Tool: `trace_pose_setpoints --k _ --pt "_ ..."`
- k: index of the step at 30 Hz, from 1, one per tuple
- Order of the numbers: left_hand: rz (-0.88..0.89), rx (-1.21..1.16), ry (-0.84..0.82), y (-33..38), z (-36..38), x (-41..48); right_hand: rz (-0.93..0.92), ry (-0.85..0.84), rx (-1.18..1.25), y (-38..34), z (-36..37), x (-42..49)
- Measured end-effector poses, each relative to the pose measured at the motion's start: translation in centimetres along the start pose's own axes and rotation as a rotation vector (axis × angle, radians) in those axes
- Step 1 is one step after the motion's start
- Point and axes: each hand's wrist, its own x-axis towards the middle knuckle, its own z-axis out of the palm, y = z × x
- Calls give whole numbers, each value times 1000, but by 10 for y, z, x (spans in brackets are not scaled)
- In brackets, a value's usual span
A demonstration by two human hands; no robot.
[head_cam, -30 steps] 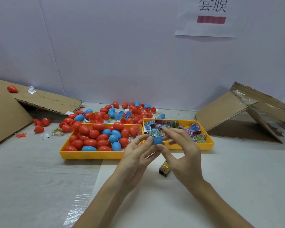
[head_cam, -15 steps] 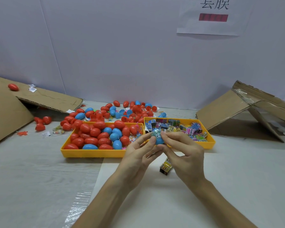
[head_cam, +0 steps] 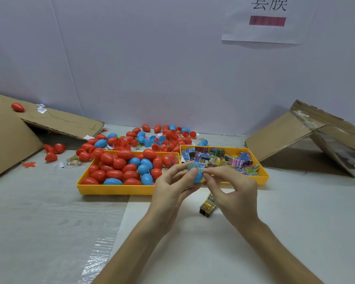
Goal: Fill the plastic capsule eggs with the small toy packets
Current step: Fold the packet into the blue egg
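My left hand point(head_cam: 172, 187) holds a blue capsule egg point(head_cam: 197, 176) between thumb and fingertips, in front of the two yellow trays. A printed toy packet point(head_cam: 195, 167) sticks out of the egg's top. My right hand point(head_cam: 232, 188) pinches the packet's edge at the egg. The left tray point(head_cam: 115, 189) is full of red and blue eggs. The right tray point(head_cam: 263, 178) holds several colourful small packets. One more packet point(head_cam: 207, 206) lies on the white sheet just below my hands.
Loose red and blue eggs and egg halves point(head_cam: 152, 138) are heaped behind the trays. Folded cardboard point(head_cam: 10, 136) lies at the left with a red egg point(head_cam: 18, 107) on it, and more cardboard point(head_cam: 307, 138) at the right. A white wall stands close behind.
Both hands have drawn closer together around the blue egg, and the packet now sits lower in it. The view has shifted slightly.
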Motion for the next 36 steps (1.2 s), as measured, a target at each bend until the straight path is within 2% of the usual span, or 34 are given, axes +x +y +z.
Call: trace_pose_setpoints --k 7,14,21,36 --pt "141 182 23 -4 1 0 -82 -17 -106 3 -2 1" --pt "178 313 -25 -1 1 -1 -64 -9 -114 1 -2 2" --pt "233 369 -132 3 2 -4 -53 -6 -119 0 -6 4" --pt "353 463 -106 0 3 -5 -54 -35 -132 -1 -4 4"
